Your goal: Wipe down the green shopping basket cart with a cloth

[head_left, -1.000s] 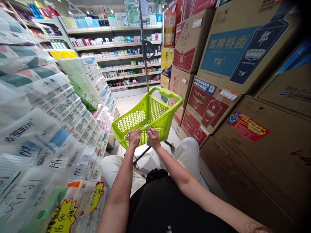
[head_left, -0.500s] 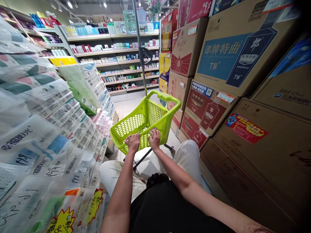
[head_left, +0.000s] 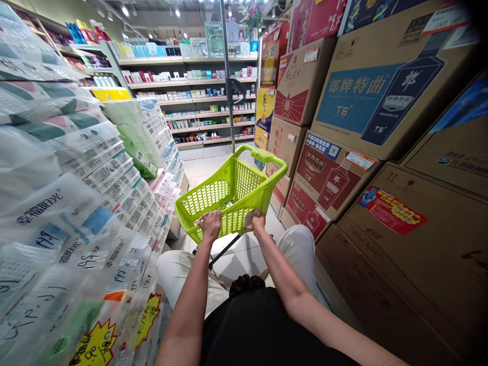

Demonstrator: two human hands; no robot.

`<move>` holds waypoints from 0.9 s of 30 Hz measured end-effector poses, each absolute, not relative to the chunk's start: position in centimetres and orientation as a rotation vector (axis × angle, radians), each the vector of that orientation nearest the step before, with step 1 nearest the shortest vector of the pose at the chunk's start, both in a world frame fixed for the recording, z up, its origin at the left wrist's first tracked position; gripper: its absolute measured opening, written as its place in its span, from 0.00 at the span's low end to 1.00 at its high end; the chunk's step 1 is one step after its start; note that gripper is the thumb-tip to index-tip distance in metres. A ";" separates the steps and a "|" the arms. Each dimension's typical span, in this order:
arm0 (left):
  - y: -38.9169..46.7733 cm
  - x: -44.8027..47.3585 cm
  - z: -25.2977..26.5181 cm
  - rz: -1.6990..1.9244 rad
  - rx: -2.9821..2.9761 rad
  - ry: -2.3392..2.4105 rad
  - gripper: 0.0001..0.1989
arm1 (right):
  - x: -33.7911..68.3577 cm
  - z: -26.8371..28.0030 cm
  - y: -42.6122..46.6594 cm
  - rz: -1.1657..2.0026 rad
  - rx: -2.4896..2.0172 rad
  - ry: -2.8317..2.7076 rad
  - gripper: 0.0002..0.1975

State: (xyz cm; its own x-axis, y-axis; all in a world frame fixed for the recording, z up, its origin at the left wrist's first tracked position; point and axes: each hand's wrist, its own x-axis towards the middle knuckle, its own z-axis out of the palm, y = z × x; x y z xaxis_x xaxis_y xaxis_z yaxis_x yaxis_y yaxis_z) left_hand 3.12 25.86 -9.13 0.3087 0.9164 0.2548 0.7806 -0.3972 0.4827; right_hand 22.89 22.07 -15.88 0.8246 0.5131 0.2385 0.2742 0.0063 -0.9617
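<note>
A lime-green plastic shopping cart (head_left: 244, 152) with perforated basket walls stands on the floor just ahead of my knees. My left hand (head_left: 210, 224) grips the near rim of the basket, its fingers curled over the edge. To the right, my right hand (head_left: 258, 222) is closed around a crumpled greyish-brown cloth (head_left: 249, 218), pressed against the near outer side of the basket. Most of that cloth is covered by my fingers. Behind the basket rises a dark metal pole (head_left: 227, 76) with a black bracket on it.
Plastic-wrapped packs of tissue paper (head_left: 95, 173) with handwritten prices are piled close on my left. Stacked cardboard boxes (head_left: 354, 91) line the right side. Shelves (head_left: 190, 81) of small boxed goods stand across the back, and pale floor tiles (head_left: 198, 168) run between.
My right hand has moved right along the near side of the basket, and the cloth in it now shows. My left hand stays on the rim. The view has shifted slightly.
</note>
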 end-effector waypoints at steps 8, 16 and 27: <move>25.6 3.2 -9.0 0.718 2.311 1.547 0.25 | 24.2 -10.3 23.5 0.048 -1.368 -0.674 0.21; 25.2 3.0 -8.7 0.734 2.315 1.553 0.24 | 23.6 -14.3 21.0 0.052 -1.599 -0.561 0.18; 25.2 3.1 -8.8 0.732 2.318 1.554 0.24 | 27.1 -13.7 22.2 0.072 -1.619 -0.610 0.29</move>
